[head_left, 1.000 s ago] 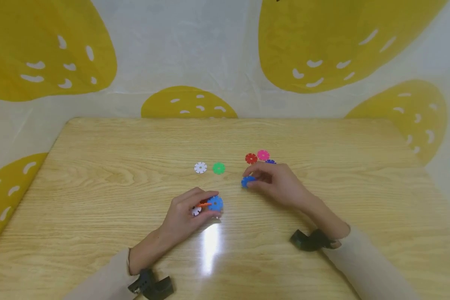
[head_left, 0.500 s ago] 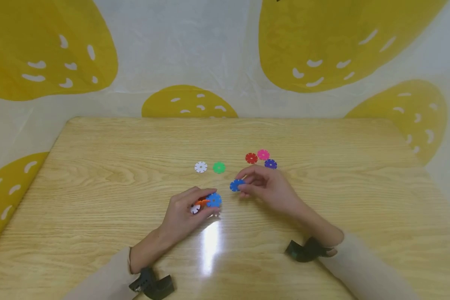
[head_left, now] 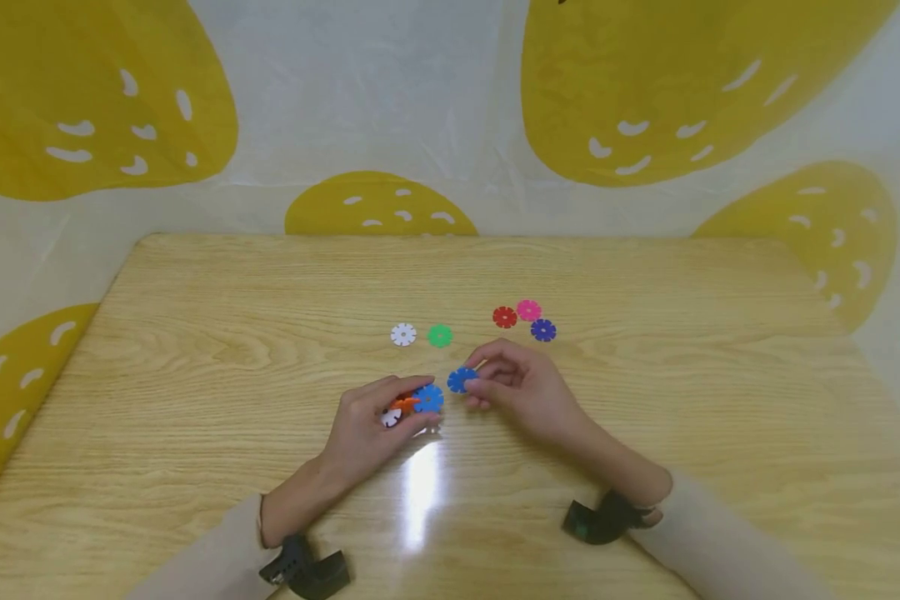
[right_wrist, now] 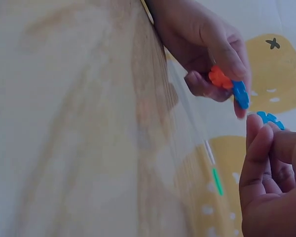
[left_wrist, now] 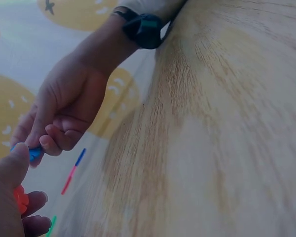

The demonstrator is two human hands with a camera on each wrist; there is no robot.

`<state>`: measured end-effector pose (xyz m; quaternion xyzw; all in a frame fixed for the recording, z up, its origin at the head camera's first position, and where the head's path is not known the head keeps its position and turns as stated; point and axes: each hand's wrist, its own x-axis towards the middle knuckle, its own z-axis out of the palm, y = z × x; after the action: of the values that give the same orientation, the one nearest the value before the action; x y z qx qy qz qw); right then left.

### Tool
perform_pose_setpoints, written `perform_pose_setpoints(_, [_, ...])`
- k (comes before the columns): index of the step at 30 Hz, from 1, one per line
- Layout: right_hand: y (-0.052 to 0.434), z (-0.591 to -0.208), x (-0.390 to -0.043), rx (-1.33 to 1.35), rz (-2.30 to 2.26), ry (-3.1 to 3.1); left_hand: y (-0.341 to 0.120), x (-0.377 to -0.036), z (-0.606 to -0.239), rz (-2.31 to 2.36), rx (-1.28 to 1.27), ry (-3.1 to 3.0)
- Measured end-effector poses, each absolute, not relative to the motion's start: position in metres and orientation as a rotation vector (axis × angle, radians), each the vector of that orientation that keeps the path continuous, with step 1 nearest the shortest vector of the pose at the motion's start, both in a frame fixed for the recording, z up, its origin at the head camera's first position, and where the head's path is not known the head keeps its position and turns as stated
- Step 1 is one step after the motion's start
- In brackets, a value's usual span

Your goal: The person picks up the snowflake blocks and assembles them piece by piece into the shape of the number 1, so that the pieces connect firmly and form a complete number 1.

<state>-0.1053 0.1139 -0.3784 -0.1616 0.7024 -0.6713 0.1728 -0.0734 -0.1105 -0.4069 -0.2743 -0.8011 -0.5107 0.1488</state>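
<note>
My left hand (head_left: 362, 427) holds a blue notched disc (head_left: 428, 399) between thumb and fingers, just above the table. An orange notched disc (right_wrist: 220, 77) meets that blue one at an angle, its edge at the blue disc. A white notched disc (head_left: 392, 418) shows inside the left hand's grip; how it is joined is hidden. With thumb and fingertips, my right hand (head_left: 527, 396) pinches a second blue notched disc (head_left: 462, 380). The right hand's disc (right_wrist: 270, 119) is close to the left one, with a small gap between them in the head view.
Flat on the wooden table (head_left: 232, 333), beyond the hands, lie a white disc (head_left: 403, 335) and a green disc (head_left: 440, 336). Farther right are a red disc (head_left: 505, 317), a pink disc (head_left: 528, 310) and a dark blue disc (head_left: 543, 330). A patterned wall covering stands behind.
My right hand has carried its blue disc leftward and slightly nearer, toward the left hand, uncovering the dark blue disc. The left hand has stayed almost in place, holding its joined discs.
</note>
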Motion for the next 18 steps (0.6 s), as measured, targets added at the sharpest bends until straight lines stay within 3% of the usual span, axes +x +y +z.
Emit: perform_pose_setpoints(18, [0.1040,-0.3872,-0.0959,-0.397,-1.967,1.953,-0.1099,-0.0735,-0.4029,-1.474,-0.793,-2.343])
